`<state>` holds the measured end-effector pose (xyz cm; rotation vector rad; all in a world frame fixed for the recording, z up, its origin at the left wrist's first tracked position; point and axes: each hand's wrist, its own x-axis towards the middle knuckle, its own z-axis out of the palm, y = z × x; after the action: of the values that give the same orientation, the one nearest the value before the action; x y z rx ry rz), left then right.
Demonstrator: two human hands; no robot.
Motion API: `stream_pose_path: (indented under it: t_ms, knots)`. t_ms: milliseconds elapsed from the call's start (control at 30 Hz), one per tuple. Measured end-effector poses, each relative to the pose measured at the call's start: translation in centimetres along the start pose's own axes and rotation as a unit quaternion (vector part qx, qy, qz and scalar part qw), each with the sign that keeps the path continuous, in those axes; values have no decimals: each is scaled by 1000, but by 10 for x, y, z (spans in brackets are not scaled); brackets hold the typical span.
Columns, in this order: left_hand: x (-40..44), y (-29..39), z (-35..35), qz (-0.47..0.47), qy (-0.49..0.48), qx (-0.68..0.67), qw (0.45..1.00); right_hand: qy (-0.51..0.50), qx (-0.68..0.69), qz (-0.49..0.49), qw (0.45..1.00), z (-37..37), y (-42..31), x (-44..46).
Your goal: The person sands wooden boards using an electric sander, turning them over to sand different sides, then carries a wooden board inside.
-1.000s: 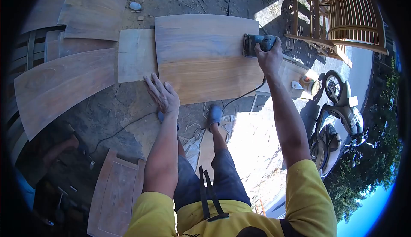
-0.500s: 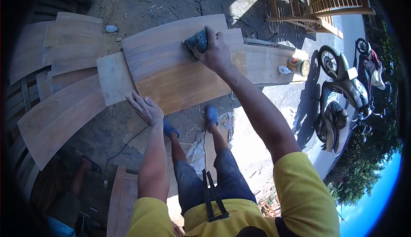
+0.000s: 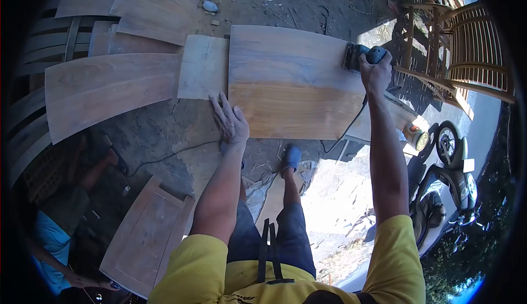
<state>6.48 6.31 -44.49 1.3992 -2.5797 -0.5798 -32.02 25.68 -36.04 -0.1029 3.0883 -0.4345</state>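
Note:
A large wooden panel [image 3: 291, 84] lies in front of me, greyish on its far half and warmer brown on its near half. My right hand [image 3: 376, 73] is wrapped round a dark teal power sander [image 3: 358, 58] at the panel's right end. From the sander a black cord runs down past the near right corner. My left hand [image 3: 230, 121] rests at the near left corner of the panel, its fingers spread and holding nothing. Against the panel's left edge sits a smaller pale board [image 3: 202, 67].
More curved panels [image 3: 112, 92] lie at the left on slats. Wooden chairs [image 3: 466, 46] stand at the upper right, above a parked motorcycle [image 3: 447, 183]. A tub [image 3: 418, 138] sits beyond my right forearm. Another person [image 3: 55, 232] is at the lower left, near a framed panel [image 3: 145, 238].
Half a second ago the sander was near the middle of the panel; now my right hand has it at the right end. The camera view has shifted and turned. My left hand stays at the near left corner.

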Motion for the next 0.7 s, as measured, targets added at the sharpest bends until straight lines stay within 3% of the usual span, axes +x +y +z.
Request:
stream_pose_path:
  t_ms: [433,533,633,700]
  knots:
    - [1,-2,-5,-34,-23,15,999,-94,144,-264,949,69,-264,-132]
    - [2,-4,-6,-34,-38,-7,999,-186,120,-332,917,72,-287,-147]
    - [2,-6,-4,-32,-35,1,999,-157,135,-390,897,70,-262,-145]
    - [3,-7,-7,-42,-38,-11,998,-147,112,-373,909,57,-235,-140]
